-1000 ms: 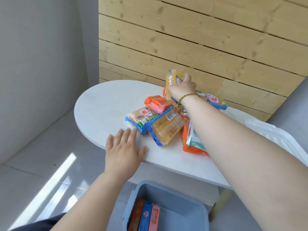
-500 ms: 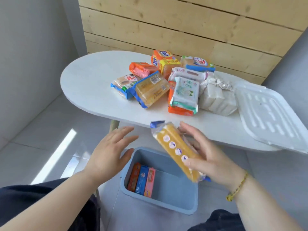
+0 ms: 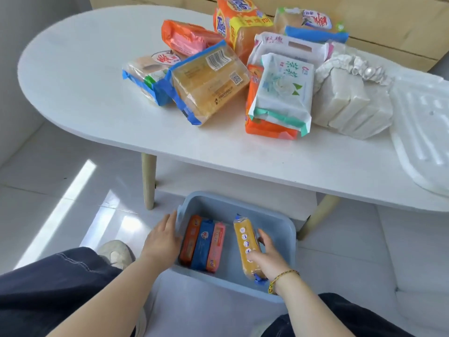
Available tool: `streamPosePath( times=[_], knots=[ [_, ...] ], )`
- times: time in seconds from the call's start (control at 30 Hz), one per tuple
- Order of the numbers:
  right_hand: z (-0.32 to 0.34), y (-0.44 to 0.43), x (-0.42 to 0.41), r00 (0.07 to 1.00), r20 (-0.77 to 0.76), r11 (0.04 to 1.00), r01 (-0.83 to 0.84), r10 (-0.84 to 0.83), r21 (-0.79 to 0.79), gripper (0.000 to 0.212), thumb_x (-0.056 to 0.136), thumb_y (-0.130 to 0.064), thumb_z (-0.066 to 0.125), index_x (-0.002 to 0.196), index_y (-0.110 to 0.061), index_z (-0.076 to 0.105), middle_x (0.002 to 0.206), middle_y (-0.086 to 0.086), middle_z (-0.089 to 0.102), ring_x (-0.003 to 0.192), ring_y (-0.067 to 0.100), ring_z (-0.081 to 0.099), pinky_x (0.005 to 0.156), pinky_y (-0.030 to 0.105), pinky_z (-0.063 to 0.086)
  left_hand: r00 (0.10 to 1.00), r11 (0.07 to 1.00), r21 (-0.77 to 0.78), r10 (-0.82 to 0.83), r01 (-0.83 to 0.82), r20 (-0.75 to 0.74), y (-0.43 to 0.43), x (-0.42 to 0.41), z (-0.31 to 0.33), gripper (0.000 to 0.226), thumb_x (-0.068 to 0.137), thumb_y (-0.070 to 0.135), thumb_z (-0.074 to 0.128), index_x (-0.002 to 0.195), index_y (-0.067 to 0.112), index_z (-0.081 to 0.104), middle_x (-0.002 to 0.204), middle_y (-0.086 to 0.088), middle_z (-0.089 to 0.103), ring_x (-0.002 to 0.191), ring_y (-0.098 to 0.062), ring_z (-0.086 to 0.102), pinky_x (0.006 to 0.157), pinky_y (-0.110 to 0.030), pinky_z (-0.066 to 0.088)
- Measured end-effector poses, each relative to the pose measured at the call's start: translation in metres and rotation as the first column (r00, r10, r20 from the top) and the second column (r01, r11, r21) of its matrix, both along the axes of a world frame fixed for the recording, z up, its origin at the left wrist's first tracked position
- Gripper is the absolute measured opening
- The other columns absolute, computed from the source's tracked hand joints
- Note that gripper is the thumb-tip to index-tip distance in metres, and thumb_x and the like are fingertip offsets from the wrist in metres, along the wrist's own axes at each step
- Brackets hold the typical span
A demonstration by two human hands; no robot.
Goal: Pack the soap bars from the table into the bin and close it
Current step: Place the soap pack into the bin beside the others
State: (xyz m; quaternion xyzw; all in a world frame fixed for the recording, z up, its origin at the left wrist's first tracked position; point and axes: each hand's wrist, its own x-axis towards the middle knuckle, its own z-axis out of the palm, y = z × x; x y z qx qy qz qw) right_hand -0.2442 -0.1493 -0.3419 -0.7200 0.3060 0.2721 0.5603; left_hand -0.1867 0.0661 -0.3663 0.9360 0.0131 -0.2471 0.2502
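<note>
A blue bin point(image 3: 289, 242) stands open on the floor below the table's front edge. Three soap bars, orange point(image 3: 189, 239), blue point(image 3: 202, 244) and pink point(image 3: 216, 246), stand on edge along its left side. My right hand point(image 3: 267, 259) reaches into the bin and grips a long yellow soap pack point(image 3: 244, 242), held on edge near the middle. My left hand point(image 3: 162, 239) rests flat against the bin's left wall, fingers apart. A pile of wrapped soap packs point(image 3: 209, 83) lies on the white oval table point(image 3: 85, 98).
The bin's white lid point(image 3: 422, 132) lies at the table's right end. A bundle of white bars point(image 3: 352, 98) sits beside it. Wooden table legs point(image 3: 148, 183) stand just behind the bin. My knees and a shoe point(image 3: 116, 254) flank the bin in front.
My right hand carried the yellow pack from the table pile down into the bin. My left hand left the table edge and came to the bin's left wall. The view tilted down.
</note>
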Motion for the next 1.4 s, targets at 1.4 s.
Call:
streamPosePath(
  times=[1.4],
  knots=[
    [-0.097,0.028,0.04,0.979,-0.195,0.994,-0.072,0.056,-0.076,0.065,0.087,-0.012,0.056,0.14,-0.012,0.019,0.133,0.011,0.05,0.118,0.025,0.052,0.091,0.031,0.045,0.998,0.999,-0.045,0.004,-0.002,0.063,-0.006,-0.007,-0.039,0.073,0.093,0.025,0.043,0.143,0.015,-0.009,0.156,-0.004,0.001,0.142,-0.021,0.011,0.115,-0.03,0.013]
  ],
)
